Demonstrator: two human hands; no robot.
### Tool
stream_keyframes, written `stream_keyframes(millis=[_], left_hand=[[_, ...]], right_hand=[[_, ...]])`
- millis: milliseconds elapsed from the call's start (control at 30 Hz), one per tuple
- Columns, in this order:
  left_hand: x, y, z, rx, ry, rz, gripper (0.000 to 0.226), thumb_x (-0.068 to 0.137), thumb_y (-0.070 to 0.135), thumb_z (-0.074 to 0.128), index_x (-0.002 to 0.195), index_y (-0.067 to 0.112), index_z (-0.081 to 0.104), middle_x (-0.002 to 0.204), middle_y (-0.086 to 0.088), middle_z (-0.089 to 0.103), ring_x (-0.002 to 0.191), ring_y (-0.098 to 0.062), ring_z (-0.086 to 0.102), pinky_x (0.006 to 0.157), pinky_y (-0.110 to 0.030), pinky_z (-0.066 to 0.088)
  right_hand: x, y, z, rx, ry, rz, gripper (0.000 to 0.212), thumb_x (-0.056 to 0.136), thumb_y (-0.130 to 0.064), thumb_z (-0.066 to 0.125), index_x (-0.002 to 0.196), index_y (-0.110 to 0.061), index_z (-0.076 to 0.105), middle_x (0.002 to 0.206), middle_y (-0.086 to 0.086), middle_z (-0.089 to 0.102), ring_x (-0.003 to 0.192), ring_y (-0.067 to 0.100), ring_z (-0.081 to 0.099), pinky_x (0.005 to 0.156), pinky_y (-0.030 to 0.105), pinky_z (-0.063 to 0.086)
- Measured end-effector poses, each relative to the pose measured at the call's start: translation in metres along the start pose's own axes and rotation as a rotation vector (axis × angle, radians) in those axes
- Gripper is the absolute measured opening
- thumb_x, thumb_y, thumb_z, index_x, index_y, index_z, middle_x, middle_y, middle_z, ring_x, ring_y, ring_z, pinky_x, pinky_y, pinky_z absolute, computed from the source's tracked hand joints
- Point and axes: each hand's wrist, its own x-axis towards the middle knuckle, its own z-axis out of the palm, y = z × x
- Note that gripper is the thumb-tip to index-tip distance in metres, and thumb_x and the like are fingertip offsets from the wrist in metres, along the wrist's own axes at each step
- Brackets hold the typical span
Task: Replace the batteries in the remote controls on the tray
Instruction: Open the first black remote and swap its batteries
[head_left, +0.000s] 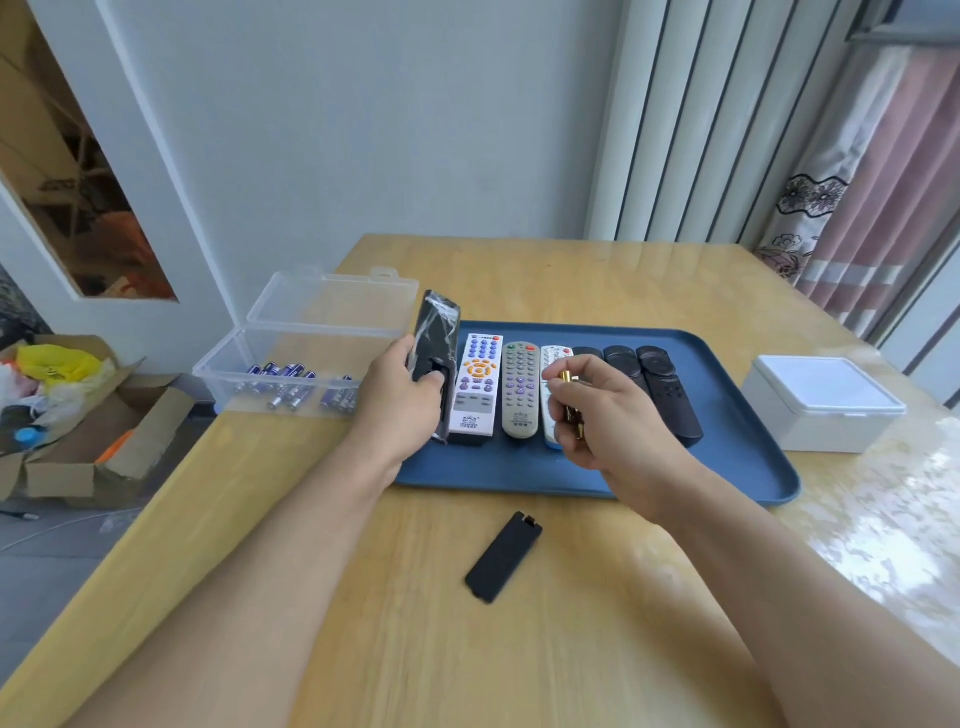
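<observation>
My left hand (408, 392) grips a black remote (436, 343) wrapped in clear film, lifted and turned back side up over the left end of the blue tray (737, 457). Its battery bay is open under my thumb. My right hand (605, 410) pinches gold-tipped batteries (569, 395) above the tray. The black battery cover (503, 557) lies on the wooden table in front of the tray. On the tray lie a white remote (475, 387), a grey remote (519, 389), a partly hidden white remote (550, 364) and black remotes (667, 395).
A clear plastic box (291, 358) with its lid up holds several blue batteries (291, 387) at the table's left edge. A white lidded box (823, 402) stands right of the tray. A cardboard box of clutter (78, 426) sits on the floor to the left.
</observation>
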Motion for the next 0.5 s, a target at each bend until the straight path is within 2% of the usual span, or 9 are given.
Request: stream_keyframes(millis=[133, 233, 333, 433, 500], left_hand=[[-0.0006, -0.002, 0.0009, 0.109, -0.028, 0.018, 0.034, 0.097, 0.005, 0.052, 0.122, 0.025, 0.065, 0.111, 0.009, 0.074, 0.103, -0.017, 0.07, 0.093, -0.041, 0.057], [-0.0019, -0.0026, 0.0011, 0.186, -0.04, 0.019, 0.032, 0.096, 0.009, 0.052, 0.119, 0.027, 0.066, 0.109, 0.01, 0.074, 0.103, -0.021, 0.069, 0.095, -0.046, 0.055], [-0.0028, -0.0021, 0.0009, 0.211, -0.047, -0.001, 0.032, 0.097, 0.009, 0.052, 0.121, 0.026, 0.065, 0.113, 0.009, 0.073, 0.107, -0.022, 0.067, 0.098, -0.045, 0.053], [-0.0046, -0.0016, 0.0019, 0.245, -0.052, -0.013, 0.027, 0.098, 0.008, 0.05, 0.12, 0.017, 0.064, 0.113, 0.005, 0.071, 0.108, -0.025, 0.065, 0.096, -0.04, 0.052], [-0.0072, 0.0008, 0.0025, 0.326, -0.069, -0.002, 0.031, 0.1, 0.009, 0.049, 0.13, 0.012, 0.058, 0.123, 0.004, 0.065, 0.112, -0.024, 0.059, 0.096, -0.034, 0.046]], right_hand=[[0.0009, 0.0031, -0.0008, -0.02, -0.035, -0.028, 0.013, 0.102, -0.012, 0.051, 0.106, -0.016, 0.062, 0.075, 0.004, 0.051, 0.056, 0.016, 0.045, 0.043, 0.02, 0.032], [0.0005, 0.0054, -0.0011, -0.066, -0.075, -0.053, 0.016, 0.102, -0.01, 0.052, 0.112, -0.017, 0.062, 0.077, 0.004, 0.052, 0.057, 0.016, 0.048, 0.048, 0.022, 0.034], [0.0003, 0.0063, -0.001, -0.078, -0.09, -0.065, 0.018, 0.102, -0.009, 0.051, 0.112, -0.018, 0.062, 0.079, 0.005, 0.051, 0.058, 0.016, 0.049, 0.049, 0.023, 0.034], [0.001, 0.0072, -0.0011, -0.069, -0.098, -0.059, 0.019, 0.102, -0.008, 0.052, 0.112, -0.018, 0.063, 0.082, 0.007, 0.055, 0.058, 0.016, 0.05, 0.047, 0.023, 0.034], [0.0008, 0.0077, -0.0012, -0.065, -0.115, -0.055, 0.019, 0.101, -0.008, 0.051, 0.112, -0.018, 0.064, 0.081, 0.006, 0.057, 0.056, 0.016, 0.049, 0.046, 0.022, 0.034]])
